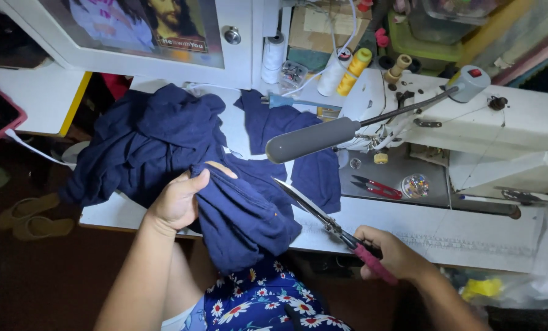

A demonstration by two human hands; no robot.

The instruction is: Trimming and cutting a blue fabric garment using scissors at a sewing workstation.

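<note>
My left hand [182, 197] grips a fold of dark navy fabric [163, 147] that is heaped over the white sewing table [445, 236] and hangs off its front edge. My right hand [391, 252] holds scissors [323, 217] by their pink handles. Their blades point up and left toward the fabric, with the tip just beside the cloth near my left hand. A second piece of the navy cloth [313, 168] lies flat by the machine.
A white sewing machine [470, 122] stands at the right, with a grey-handled lamp arm [313, 140] reaching over the cloth. Small red snips [378, 187] and a round pin box [415, 185] lie on its bed. Thread spools [347, 67] stand behind. Sandals [29, 217] lie on the floor at left.
</note>
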